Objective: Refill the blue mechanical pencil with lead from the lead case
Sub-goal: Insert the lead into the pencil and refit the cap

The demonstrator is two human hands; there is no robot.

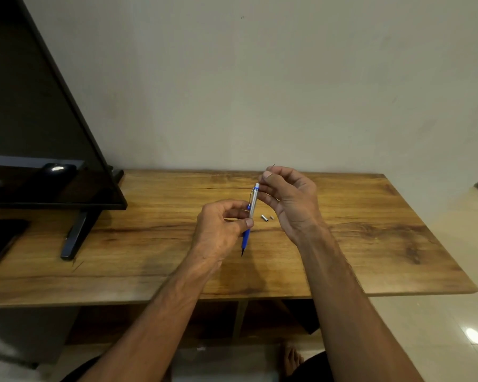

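A wooden table is stretching out under both hands. Far out to the left of the left hand, a dark television is standing on the table on a black foot.

The left hand is hovering above the middle of the table with its fingers curled. It is gripping the pencil around the middle, thumb on the near side and fingertips on the far side.

The right hand is hanging just beside it, a little farther from the person, with the palm turned toward the left hand. Its thumb and forefinger are pinching together right at the pencil's top end, and the other fingers are lying loosely curled behind the barrel.

The pencil is standing nearly upright between the two hands, leaning slightly. Its dark tip is pointing down below the left hand, its blue grip is sitting under the left thumb, and its silver barrel and white top end are rising toward the right fingertips.

A small silver cap and an even smaller piece are lying on the table between the hands, below the right palm.

A hair-thin lead is poking out above the right fingertips. Whether its lower end is entering the pencil is too fine to tell.
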